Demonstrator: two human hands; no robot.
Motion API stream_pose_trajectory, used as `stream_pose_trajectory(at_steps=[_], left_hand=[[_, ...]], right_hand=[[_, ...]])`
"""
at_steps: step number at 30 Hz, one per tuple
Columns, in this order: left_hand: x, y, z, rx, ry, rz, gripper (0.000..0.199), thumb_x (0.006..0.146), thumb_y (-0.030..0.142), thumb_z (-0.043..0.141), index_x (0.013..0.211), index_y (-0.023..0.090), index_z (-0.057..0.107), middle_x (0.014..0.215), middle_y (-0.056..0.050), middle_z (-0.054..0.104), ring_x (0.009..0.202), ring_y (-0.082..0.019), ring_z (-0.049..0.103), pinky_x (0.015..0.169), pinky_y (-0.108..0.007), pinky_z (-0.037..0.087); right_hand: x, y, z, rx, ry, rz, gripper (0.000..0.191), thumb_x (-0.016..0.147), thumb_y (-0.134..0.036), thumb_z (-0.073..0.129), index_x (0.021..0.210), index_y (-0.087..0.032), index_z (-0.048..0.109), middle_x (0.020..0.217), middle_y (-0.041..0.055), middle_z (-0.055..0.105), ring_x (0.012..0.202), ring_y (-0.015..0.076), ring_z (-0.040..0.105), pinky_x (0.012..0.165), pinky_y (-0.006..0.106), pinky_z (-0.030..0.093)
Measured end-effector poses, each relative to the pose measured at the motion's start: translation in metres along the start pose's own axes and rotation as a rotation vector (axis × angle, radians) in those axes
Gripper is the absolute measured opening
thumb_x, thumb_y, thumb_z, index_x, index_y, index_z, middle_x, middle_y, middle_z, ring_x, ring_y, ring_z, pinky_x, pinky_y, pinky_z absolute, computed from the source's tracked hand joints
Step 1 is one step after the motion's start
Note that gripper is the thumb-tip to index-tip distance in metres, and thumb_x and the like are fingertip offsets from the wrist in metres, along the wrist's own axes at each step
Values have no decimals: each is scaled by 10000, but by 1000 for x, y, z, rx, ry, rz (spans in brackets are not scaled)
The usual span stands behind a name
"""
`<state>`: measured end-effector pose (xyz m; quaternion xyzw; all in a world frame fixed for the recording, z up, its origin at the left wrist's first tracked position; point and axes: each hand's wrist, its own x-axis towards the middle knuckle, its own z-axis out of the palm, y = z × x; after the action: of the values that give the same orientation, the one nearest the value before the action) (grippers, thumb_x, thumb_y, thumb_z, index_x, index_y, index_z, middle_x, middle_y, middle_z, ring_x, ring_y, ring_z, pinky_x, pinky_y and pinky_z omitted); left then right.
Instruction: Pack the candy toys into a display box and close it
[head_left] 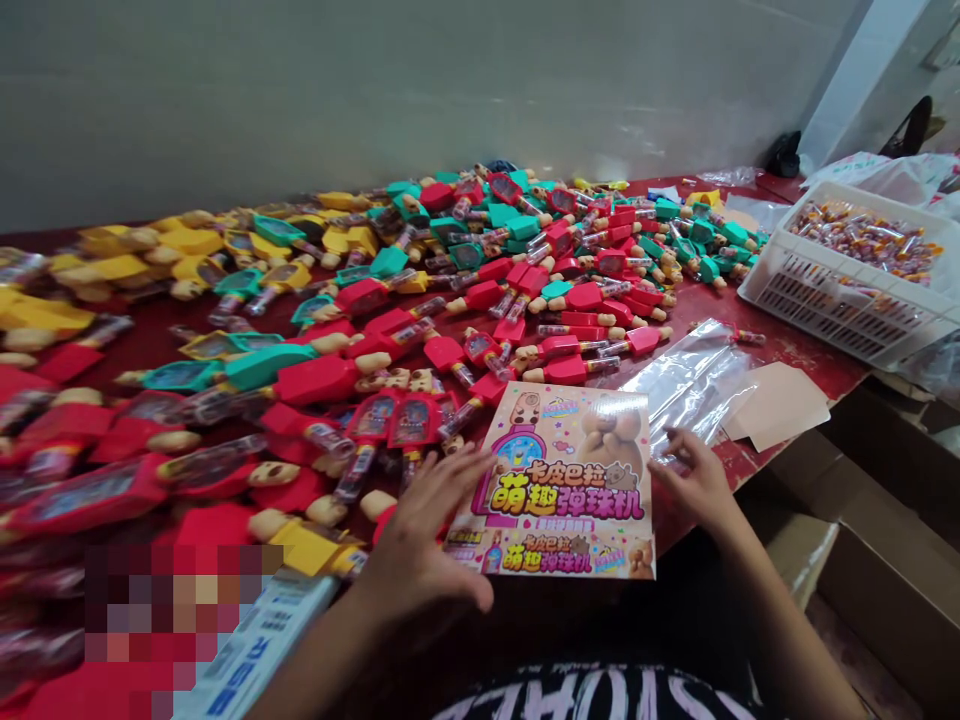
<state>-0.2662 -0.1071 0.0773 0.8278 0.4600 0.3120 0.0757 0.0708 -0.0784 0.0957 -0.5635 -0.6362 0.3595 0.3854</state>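
Note:
A printed pink-and-tan box [566, 490] with colourful lettering lies in front of me at the table's near edge. My left hand [431, 535] is at the box's left side, fingers spread and thumb apart. On the other side, my right hand [694, 480] is by the box's right edge, its fingers bent and apart, close to a clear plastic bag [686, 375]. Neither hand is closed round anything. Many red toys [319, 378] with animal heads and clear tubes lie left of and behind the box, with green toys [270, 366] and yellow toys [304, 545] among them.
A white basket [817, 310] of small filled tubes stands at the right. Beside the clear bags is a flat tan card [780, 405]. Open cardboard boxes [892, 560] sit below the table's right edge. A white-and-blue box [255, 650] lies at the lower left.

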Motion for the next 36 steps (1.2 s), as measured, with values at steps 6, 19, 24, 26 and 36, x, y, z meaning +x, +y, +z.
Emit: stream_pose_trajectory(at_steps=[6,19,24,26,36], left_hand=[[30,44,11,242,-353,243,1467,304,782,787,1479,183,143,1468,-275,210,1319,-471,285,1045,-650,272],[12,69,35,425,-54,297,668,733,480,723,1236,76,548,1227,-204,567,1078,-343,581,850,-449,545],[10,69,39,375,33,328,498,927,473,445,1166,66,601,1123,-178,627,1023,-312,614,798,-435,570],[13,71,41,409,52,343,503,949,458,379,1133,53,614,1102,-178,634,1004,-304,620,786,-427,575],[16,76,47,502,102,326,361,871,90,357,1104,104,633,1128,-139,628,1077,-295,578,847,-395,542]], right_hand=[[72,-3,26,-111,12,-17,514,871,-569,394,1100,-144,571,1180,148,617,1121,254,563,970,402,413],[60,4,37,-164,36,-74,442,827,-532,528,1046,-154,592,1029,106,631,962,217,590,874,346,464],[66,-37,28,-711,-83,-111,502,774,-656,569,829,-164,648,999,152,649,1082,360,517,980,562,340],[80,-61,33,-863,-183,-154,565,796,-704,497,733,-163,650,975,170,662,1079,377,524,976,566,333],[130,-94,127,-777,-543,-251,558,903,-622,381,1018,-123,603,1037,152,677,922,262,645,740,319,473]])
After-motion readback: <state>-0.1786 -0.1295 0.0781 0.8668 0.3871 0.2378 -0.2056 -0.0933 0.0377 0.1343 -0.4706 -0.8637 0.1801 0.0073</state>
